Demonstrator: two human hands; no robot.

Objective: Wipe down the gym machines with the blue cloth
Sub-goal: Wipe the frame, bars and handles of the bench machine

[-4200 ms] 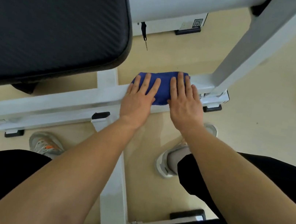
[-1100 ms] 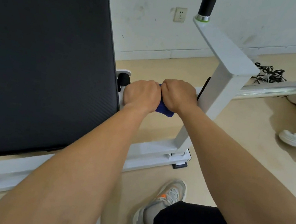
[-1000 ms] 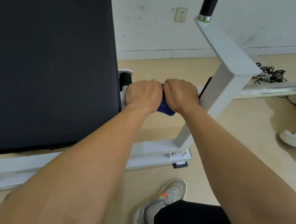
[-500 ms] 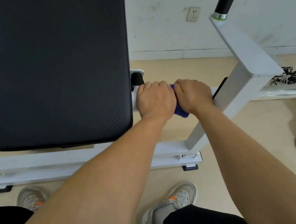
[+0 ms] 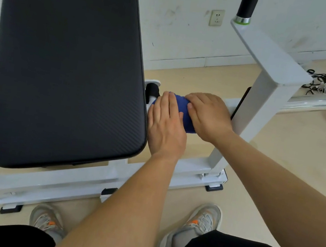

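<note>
I press my left hand (image 5: 166,124) and right hand (image 5: 207,115), fingers flat and extended, onto the blue cloth (image 5: 183,111), wrapping it over the white crossbar (image 5: 227,103) for full contact.

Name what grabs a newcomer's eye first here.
The big black pad fills the upper left. Just right of it, the left hand and right hand press the blue cloth flat over a white crossbar, centre frame.

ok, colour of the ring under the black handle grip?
Green, below a chrome band; the ring shows in the head view, top right.
</note>
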